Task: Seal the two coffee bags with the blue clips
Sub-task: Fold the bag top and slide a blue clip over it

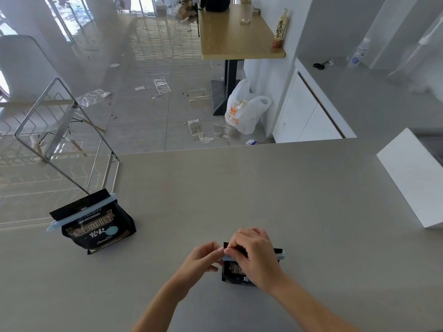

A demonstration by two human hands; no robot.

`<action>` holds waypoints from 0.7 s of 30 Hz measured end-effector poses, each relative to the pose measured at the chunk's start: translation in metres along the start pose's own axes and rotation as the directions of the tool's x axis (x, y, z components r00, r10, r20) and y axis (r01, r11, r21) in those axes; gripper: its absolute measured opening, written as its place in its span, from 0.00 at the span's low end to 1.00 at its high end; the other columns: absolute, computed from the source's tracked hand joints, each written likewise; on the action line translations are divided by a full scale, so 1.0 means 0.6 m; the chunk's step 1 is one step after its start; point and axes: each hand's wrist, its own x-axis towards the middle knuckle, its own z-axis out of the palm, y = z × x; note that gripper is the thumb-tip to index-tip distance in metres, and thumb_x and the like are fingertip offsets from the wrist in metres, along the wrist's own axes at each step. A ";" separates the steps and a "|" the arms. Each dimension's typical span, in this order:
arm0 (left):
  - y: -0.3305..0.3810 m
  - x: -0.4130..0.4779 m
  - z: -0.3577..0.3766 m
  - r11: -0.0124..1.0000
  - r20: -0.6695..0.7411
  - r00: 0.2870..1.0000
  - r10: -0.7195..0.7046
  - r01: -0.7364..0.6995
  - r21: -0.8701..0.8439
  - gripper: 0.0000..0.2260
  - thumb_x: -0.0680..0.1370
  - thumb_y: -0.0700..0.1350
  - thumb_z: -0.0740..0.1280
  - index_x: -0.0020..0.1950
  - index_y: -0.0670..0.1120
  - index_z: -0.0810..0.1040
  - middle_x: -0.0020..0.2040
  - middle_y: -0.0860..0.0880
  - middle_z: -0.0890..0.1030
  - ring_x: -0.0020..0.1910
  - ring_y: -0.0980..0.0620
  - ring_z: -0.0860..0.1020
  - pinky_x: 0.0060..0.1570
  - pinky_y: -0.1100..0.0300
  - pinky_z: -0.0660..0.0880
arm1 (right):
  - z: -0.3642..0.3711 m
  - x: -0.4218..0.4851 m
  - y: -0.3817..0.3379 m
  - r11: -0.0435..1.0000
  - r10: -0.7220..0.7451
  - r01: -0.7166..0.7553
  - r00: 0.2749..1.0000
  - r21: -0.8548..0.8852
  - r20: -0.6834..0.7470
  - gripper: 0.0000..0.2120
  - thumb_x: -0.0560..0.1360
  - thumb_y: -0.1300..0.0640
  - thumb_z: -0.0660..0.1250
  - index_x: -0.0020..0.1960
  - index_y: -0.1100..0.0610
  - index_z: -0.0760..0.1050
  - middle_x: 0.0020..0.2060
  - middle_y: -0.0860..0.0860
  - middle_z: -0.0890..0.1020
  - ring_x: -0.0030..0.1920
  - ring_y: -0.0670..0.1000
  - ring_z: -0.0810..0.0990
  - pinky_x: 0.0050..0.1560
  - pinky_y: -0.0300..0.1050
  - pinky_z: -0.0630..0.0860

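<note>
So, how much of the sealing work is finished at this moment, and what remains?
Done: the far coffee bag on the left of the counter stands with a blue clip across its folded top. In hand: the near coffee bag; the left hand and right hand press a second blue clip along its top. Left: I cannot tell if this clip is fully shut, so closing it and letting go.
</note>
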 end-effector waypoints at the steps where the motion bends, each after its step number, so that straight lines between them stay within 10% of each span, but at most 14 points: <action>1: -0.003 0.000 0.002 1.000 -0.018 1.000 0.016 -0.016 0.012 0.09 0.77 0.49 0.65 0.41 0.45 0.73 0.40 0.48 0.75 0.41 0.55 0.77 0.45 0.60 0.73 | 0.000 -0.003 0.000 1.000 -0.004 0.003 1.000 -0.012 -0.016 0.09 0.72 0.51 0.70 0.36 0.50 0.73 0.33 0.43 0.78 0.36 0.40 0.70 0.55 0.42 0.66; 6: -0.045 -0.008 0.009 0.998 -0.141 0.990 -0.008 0.016 0.059 0.09 0.78 0.40 0.64 0.38 0.44 0.68 0.35 0.47 0.74 0.38 0.53 0.74 0.36 0.65 0.69 | 0.019 -0.024 -0.015 0.980 -0.151 0.155 0.988 -0.122 0.036 0.08 0.71 0.49 0.69 0.36 0.49 0.73 0.34 0.43 0.80 0.37 0.43 0.76 0.62 0.43 0.61; 13: -0.040 -0.001 0.016 0.998 -0.170 0.985 -0.013 0.024 0.059 0.08 0.79 0.43 0.63 0.41 0.43 0.72 0.34 0.51 0.76 0.36 0.54 0.75 0.37 0.66 0.70 | -0.016 -0.002 -0.021 0.979 -0.107 0.146 0.964 -0.146 0.243 0.08 0.68 0.46 0.70 0.44 0.49 0.77 0.41 0.47 0.80 0.44 0.49 0.78 0.43 0.42 0.70; 21: -0.059 0.014 0.037 0.998 -0.200 0.980 0.003 0.009 0.057 0.10 0.78 0.43 0.64 0.37 0.44 0.71 0.30 0.53 0.72 0.30 0.57 0.72 0.31 0.69 0.70 | -0.021 -0.033 0.004 0.978 -0.064 0.095 0.985 -0.187 0.162 0.08 0.67 0.48 0.72 0.37 0.51 0.76 0.35 0.46 0.79 0.37 0.49 0.77 0.35 0.40 0.70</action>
